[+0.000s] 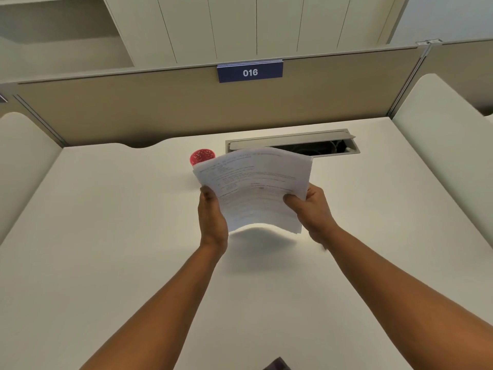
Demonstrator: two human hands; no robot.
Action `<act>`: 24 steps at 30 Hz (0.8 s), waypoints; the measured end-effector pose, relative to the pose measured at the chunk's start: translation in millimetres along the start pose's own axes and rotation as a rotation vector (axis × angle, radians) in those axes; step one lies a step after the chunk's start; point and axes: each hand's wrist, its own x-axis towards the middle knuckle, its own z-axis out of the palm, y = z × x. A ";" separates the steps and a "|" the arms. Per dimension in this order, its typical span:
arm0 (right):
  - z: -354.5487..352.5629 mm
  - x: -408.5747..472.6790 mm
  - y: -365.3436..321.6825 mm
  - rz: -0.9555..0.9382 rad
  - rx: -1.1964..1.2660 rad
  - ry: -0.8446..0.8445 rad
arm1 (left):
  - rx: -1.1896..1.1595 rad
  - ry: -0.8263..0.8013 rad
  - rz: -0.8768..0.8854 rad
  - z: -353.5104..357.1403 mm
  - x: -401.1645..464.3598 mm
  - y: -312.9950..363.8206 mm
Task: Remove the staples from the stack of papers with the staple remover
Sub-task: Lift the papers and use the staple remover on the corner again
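My white stack of papers point(256, 188) carries grey print; behind it, toward the cream desk's point(106, 236) far edge, a red container point(202, 156), perhaps white-speckled.

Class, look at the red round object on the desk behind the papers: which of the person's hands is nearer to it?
Left. The left hand sits just below the red round object; the right hand is across the stack of papers.

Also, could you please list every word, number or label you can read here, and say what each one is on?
"016": white digits on the dark blue rectangular sign clipped to the top edge of the beige desk partition.
Printed lines on the white stack of papers: too blurred to read.
Red round container: no readable text.
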 end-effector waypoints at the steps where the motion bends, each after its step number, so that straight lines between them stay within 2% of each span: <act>1: -0.8 -1.3 2.9 0.019 -0.003 0.000 | -0.004 0.006 -0.017 -1.3 -0.9 -3.3; 6: -2.8 -5.5 5.9 0.040 -0.026 0.017 | 0.112 -0.021 0.016 0.8 -1.9 -4.8; 11: -2.7 -5.7 -1.4 0.041 0.038 0.042 | 0.075 -0.053 0.033 3.3 -5.7 4.7; 18: -7.4 -12.2 8.6 0.092 0.011 0.019 | 0.084 -0.081 -0.041 0.2 -12.5 -3.3; 24: -5.3 -10.6 10.0 0.124 0.026 -0.005 | 0.000 -0.033 -0.104 4.2 -17.6 -1.3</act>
